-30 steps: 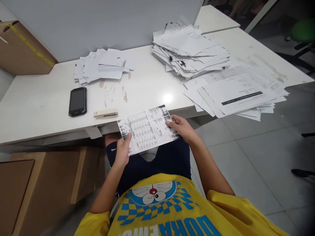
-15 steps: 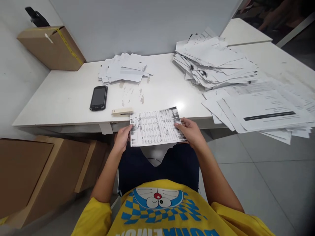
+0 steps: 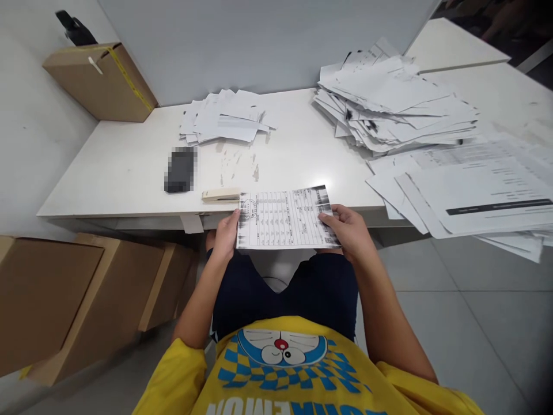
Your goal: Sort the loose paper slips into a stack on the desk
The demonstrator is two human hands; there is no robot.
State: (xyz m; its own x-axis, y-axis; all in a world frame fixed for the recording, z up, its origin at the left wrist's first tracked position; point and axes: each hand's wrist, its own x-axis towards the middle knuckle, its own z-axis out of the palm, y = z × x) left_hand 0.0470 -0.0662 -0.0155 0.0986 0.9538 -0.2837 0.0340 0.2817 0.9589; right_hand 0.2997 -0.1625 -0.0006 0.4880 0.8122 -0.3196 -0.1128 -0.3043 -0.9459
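Observation:
A printed paper form (image 3: 283, 222) with a round stamp and dark smudged edges is held flat over my lap, at the table's front edge. My left hand (image 3: 226, 233) pinches its left edge, thumb on top. At its right edge my right hand (image 3: 348, 230) grips it, the thumb lying on the print and the fingers beneath, partly hidden. Just beyond the form's upper left corner lies a cream-coloured stapler-like tool (image 3: 220, 195). A dark handheld device (image 3: 180, 169), blurred by pixels, rests farther left on the table.
On the white table (image 3: 116, 173) lie a small paper pile (image 3: 224, 118) and a tall messy paper stack (image 3: 397, 109). Loose sheets (image 3: 484, 190) overhang the front edge at right. A cardboard box (image 3: 103, 83) leans in the back left corner; more cardboard boxes (image 3: 103, 300) stand below left.
The view has shifted slightly, so most things appear a little farther right. Both hands still hold the form in the same grip.

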